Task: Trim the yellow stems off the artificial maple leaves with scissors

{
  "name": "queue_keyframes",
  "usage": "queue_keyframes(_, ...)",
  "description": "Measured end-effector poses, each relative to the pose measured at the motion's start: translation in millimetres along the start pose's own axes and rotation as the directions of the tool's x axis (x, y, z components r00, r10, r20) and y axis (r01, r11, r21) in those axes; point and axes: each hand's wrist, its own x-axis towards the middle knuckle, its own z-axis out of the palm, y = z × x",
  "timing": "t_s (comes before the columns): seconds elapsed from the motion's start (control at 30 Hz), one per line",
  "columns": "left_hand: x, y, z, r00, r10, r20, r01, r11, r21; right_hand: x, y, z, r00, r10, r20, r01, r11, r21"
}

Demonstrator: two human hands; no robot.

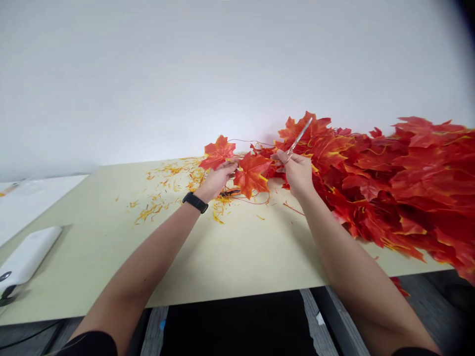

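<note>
Two bare hands and a whole heap of fake maple leaves here. Far left there's a smooth white sheet (25, 198), and just nearer sits a white gadget (25, 259), a rounded slab with a glossy look, on the corner of a pale matte board (222, 262). Scattered across the board are loads of yellow-orange scraps (152, 212), thin little slivers like shredded bits of leaf. The left hand (218, 180), with a black wristband (195, 202) on the wrist, is closed in a pinch at the base of a jagged red-orange leaf (217, 152), and a second leaf (252, 174) lies just beside it. Thin red wire (248, 143) runs around them in loose curves, and a small black piece (230, 193) sits just under the hand, too small to make out. The right hand (297, 173) is closed around a pair of scissors (297, 141), shiny metal blades shut and pointing up and away, right against the leaves. Further right, a big pile (389, 183) of glossy, veined leaves, red with yellow streaks, spills over the board's edge.
</note>
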Motion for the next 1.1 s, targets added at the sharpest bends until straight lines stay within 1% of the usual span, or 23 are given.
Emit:
queue_keyframes(0.03, -0.3, -0.8, 0.0, 1.000, -0.008, 0.006, 0.008, 0.999, -0.048, -1.6, 2.1, -0.2, 1.000, 0.009, 0.023, -0.009, 1.000, 0.001)
queue_keyframes(0.1, -1.5, -2.3, -1.3, 0.998, -0.033, 0.056, 0.038, 0.995, -0.095, -5.9, 4.1, 0.6, 0.996, 0.019, 0.091, -0.019, 1.000, -0.003)
queue_keyframes(0.17, -3.6, -3.2, -3.9, 0.988, -0.069, 0.135, 0.079, 0.995, -0.064, -11.7, 4.0, 2.9, 0.977, 0.016, 0.212, -0.017, 1.000, 0.000)
queue_keyframes(0.2, -5.0, -3.3, -5.3, 0.981, -0.086, 0.175, 0.092, 0.996, -0.024, -14.8, 3.9, 4.4, 0.957, 0.016, 0.289, -0.018, 1.000, 0.004)
queue_keyframes(0.27, -8.0, -3.0, -7.1, 0.969, -0.099, 0.227, 0.083, 0.993, 0.078, -20.5, 4.3, 7.5, 0.898, 0.017, 0.439, -0.022, 1.000, 0.008)
queue_keyframes(0.33, -10.3, -2.0, -7.1, 0.967, -0.058, 0.246, 0.016, 0.986, 0.169, -24.7, 6.2, 10.5, 0.842, 0.034, 0.538, -0.036, 0.999, -0.007)
queue_keyframes(0.37, -11.1, -1.3, -6.5, 0.969, -0.017, 0.248, -0.035, 0.978, 0.204, -26.1, 7.6, 12.0, 0.825, 0.051, 0.563, -0.048, 0.999, -0.020)
queue_keyframes(0.47, -12.2, 1.0, -3.8, 0.959, 0.110, 0.260, -0.182, 0.945, 0.270, -28.3, 11.2, 15.8, 0.812, 0.093, 0.577, -0.075, 0.996, -0.054)
queue_keyframes(0.53, -12.6, 2.2, -2.4, 0.957, 0.133, 0.258, -0.209, 0.932, 0.297, -28.7, 12.7, 17.8, 0.820, 0.103, 0.563, -0.076, 0.995, -0.071)
queue_keyframes(0.67, -15.5, 3.9, -0.5, 0.966, 0.076, 0.246, -0.158, 0.931, 0.330, -28.4, 16.8, 20.1, 0.831, 0.118, 0.543, -0.087, 0.993, -0.082)
queue_keyframes(0.73, -18.0, 5.2, 0.5, 0.969, 0.030, 0.244, -0.113, 0.936, 0.334, -28.2, 19.6, 20.7, 0.826, 0.113, 0.553, -0.087, 0.993, -0.074)
queue_keyframes(0.8, -20.4, 7.3, 1.4, 0.971, 0.012, 0.237, -0.104, 0.920, 0.378, -28.6, 21.2, 21.1, 0.820, 0.107, 0.563, -0.083, 0.994, -0.069)
queue_keyframes(0.87, -22.6, 10.2, 1.9, 0.972, 0.044, 0.229, -0.153, 0.863, 0.482, -29.7, 20.8, 21.5, 0.815, 0.108, 0.570, -0.087, 0.994, -0.065)
queue_keyframes(0.93, -24.2, 13.0, 2.0, 0.963, 0.086, 0.254, -0.225, 0.776, 0.590, -31.1, 18.7, 21.6, 0.810, 0.108, 0.576, -0.094, 0.994, -0.055)
queue_keyframes(0.97, -24.7, 14.2, 2.1, 0.955, 0.083, 0.286, -0.251, 0.738, 0.626, -31.7, 17.4, 21.5, 0.808, 0.106, 0.580, -0.093, 0.994, -0.053)
queue_keyframes(1.03, -25.4, 15.5, 2.5, 0.936, 0.034, 0.350, -0.278, 0.680, 0.679, -32.2, 15.2, 20.7, 0.808, 0.107, 0.579, -0.089, 0.994, -0.059)
queue_keyframes(1.1, -25.6, 15.8, 3.3, 0.923, -0.009, 0.385, -0.296, 0.623, 0.724, -32.1, 14.0, 19.7, 0.810, 0.114, 0.575, -0.091, 0.994, -0.069)
